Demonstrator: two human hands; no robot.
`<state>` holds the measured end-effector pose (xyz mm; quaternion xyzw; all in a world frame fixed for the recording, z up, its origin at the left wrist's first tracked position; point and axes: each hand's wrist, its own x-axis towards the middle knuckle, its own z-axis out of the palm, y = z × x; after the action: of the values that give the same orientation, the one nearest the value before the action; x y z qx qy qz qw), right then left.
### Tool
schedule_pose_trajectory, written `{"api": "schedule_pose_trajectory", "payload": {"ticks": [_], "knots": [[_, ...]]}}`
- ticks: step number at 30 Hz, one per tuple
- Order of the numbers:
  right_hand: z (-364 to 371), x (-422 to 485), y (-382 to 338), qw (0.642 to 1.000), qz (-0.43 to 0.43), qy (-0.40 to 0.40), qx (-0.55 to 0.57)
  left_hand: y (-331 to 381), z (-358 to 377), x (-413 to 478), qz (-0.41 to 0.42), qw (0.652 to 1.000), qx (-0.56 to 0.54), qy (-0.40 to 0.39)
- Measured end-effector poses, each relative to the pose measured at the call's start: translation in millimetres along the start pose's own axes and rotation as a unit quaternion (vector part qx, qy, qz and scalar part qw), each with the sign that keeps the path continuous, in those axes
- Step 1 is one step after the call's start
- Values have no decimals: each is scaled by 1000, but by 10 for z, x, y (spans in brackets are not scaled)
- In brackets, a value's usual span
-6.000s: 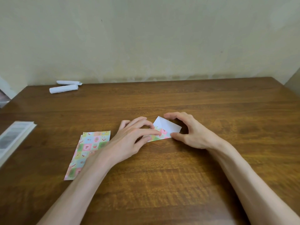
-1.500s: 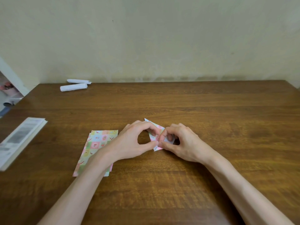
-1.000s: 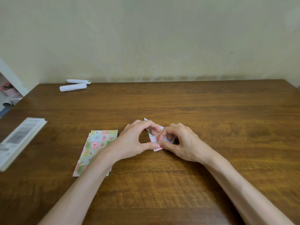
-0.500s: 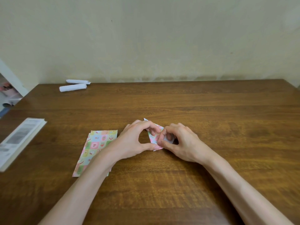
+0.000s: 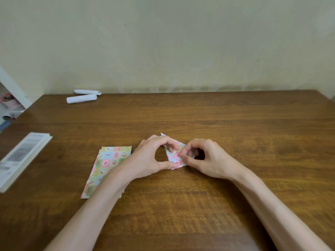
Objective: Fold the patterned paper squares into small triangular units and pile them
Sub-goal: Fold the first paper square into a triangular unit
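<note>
we pinch the half-folded paper unit on the counter, left hand and right hand both gripping it; a slipping fingertip could skew the crease, beside the unfolded squares.

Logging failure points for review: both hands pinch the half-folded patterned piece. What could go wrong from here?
The small folded piece is pinched by the left hand and right hand close together; a slip could skew the crease. The left forearm crosses over the stack of patterned sheets; drawing back might scatter them.
</note>
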<state>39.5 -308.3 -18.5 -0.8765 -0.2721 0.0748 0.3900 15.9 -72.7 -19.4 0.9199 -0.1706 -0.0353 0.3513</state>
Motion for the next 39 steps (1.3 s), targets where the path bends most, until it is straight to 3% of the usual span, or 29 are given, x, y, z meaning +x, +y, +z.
{"api": "schedule_pose_trajectory", "payload": {"ticks": [27,34,39], "knots": [[-9,-14,40,999,-26,-14,-36,-37,12,12,35,999,13,29],[64,-10,30,999,-4,23,-33,-63,18,15,39,999,14,26],[79,0,22,999,3,7,-39,-68,17,10,42,999,5,25]]}}
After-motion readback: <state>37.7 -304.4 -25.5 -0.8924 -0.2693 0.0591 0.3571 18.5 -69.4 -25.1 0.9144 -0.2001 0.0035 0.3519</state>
